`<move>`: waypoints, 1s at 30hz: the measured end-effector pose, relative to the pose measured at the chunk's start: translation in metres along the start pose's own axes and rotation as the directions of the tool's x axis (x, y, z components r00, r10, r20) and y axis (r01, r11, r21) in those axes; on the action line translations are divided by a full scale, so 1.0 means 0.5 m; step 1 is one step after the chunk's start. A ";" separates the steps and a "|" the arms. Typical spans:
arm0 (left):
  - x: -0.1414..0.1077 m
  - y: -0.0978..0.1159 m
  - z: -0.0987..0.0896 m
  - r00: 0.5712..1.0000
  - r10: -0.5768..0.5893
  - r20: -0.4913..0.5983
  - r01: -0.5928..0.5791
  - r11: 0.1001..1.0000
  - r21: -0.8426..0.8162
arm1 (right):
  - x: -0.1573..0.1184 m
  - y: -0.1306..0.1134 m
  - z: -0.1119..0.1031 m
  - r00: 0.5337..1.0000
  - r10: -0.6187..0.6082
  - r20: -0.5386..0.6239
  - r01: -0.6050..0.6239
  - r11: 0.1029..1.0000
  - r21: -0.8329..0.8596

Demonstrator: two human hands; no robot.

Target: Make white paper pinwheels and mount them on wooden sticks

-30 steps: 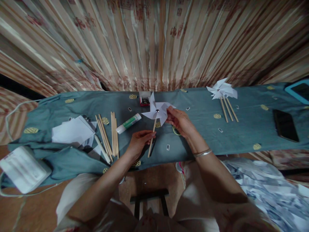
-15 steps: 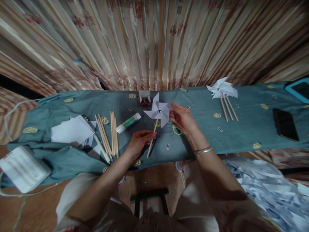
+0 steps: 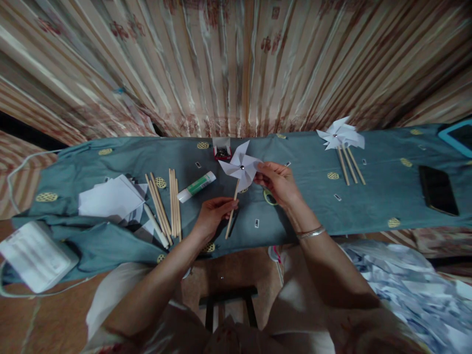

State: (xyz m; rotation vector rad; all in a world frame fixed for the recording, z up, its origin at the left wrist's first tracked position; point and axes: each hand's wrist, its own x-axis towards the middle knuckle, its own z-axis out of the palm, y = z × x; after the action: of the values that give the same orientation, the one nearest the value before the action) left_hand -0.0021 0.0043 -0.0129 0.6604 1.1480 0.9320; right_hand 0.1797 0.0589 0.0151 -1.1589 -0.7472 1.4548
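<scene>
A white paper pinwheel (image 3: 242, 167) with a silver pin at its centre is on a wooden stick (image 3: 232, 216) over the middle of the table. My left hand (image 3: 216, 215) pinches the stick below the paper. My right hand (image 3: 277, 182) has thumb and fingers closed on the pinwheel's right blade. Just behind the pinwheel stands an open red box (image 3: 221, 151) of small dark pins. A green and white glue stick (image 3: 196, 187) lies to the left, beside several loose wooden sticks (image 3: 174, 204).
White paper sheets (image 3: 110, 199) and a white marker-like tube (image 3: 156, 226) lie left. Finished pinwheels (image 3: 341, 135) rest at the back right, with a black phone (image 3: 437, 190) beyond. A white device (image 3: 39, 258) sits at the left edge; a green ring (image 3: 270, 196) is under my right hand.
The pinwheel's paper has turned slightly on its stick. My right hand has shifted a little to the left with the blade; my left hand keeps its hold.
</scene>
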 end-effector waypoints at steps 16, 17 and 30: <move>-0.004 -0.002 0.004 0.999 0.014 -0.047 -0.015 1.000 -0.024 | -0.014 0.012 0.007 0.999 0.032 0.026 -0.030 0.998 -0.060; -0.004 -0.002 0.004 0.999 0.013 -0.048 -0.015 1.000 -0.027 | -0.014 0.012 0.007 0.999 0.029 0.030 -0.027 0.998 -0.061; -0.003 -0.005 0.005 0.998 0.036 -0.060 -0.038 0.999 -0.033 | -0.022 0.019 0.015 0.998 0.020 0.055 -0.015 0.996 -0.088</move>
State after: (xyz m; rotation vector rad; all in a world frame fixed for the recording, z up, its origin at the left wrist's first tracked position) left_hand 0.0007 0.0021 -0.0133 0.6324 1.1730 1.0063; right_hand 0.1687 0.0473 0.0115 -1.1982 -0.8484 1.4862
